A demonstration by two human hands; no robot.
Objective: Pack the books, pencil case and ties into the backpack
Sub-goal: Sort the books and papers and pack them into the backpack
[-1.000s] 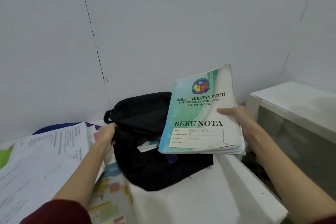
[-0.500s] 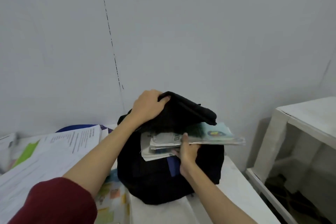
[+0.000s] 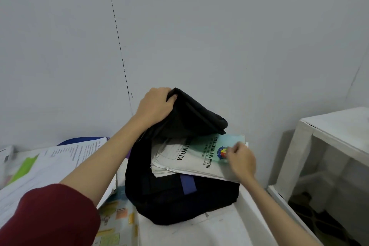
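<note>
A black backpack stands on a white surface against the wall. My left hand grips its top flap and holds it lifted. A green and white notebook marked BUKU NOTA lies half inside the opening, its right end sticking out, on top of other paper pages. My right hand rests on the notebook's outer end with fingers bent against the cover. No pencil case or ties are in view.
Printed sheets and books lie spread at the left, with a colourful booklet by the backpack's base. A blue object peeks out behind the papers. A white shelf unit stands at the right across a gap.
The notebook went from held up in my right hand to lying partway inside the backpack. My left hand moved from the bag's side to its flap and raised it.
</note>
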